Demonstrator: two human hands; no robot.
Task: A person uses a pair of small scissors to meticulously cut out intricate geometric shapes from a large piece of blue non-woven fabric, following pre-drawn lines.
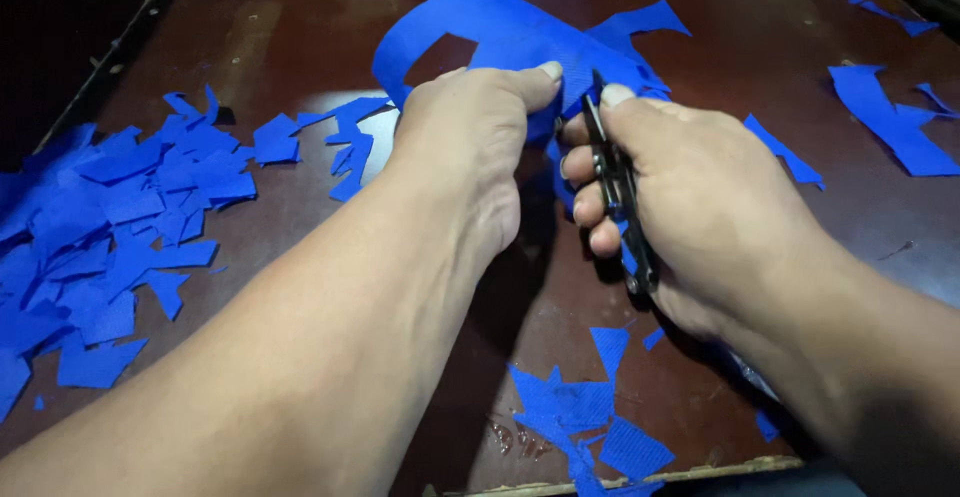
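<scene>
Between both hands' fingers (545,75), blue fabric (500,32), snips (615,192)

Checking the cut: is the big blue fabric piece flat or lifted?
Lifted: the left hand pinches the blue fabric piece, which arches above the table.

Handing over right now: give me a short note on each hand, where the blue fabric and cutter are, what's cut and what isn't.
Left hand: pinching the large blue fabric piece at its near edge.
Right hand: grip closed on the black snips, blades pointing up at the fabric edge.
Done: a pile of cut blue scraps at the table's left, more scraps at the front edge and strips at the far right.
Left: the large piece is still mostly whole, with one window cut in it.
</scene>
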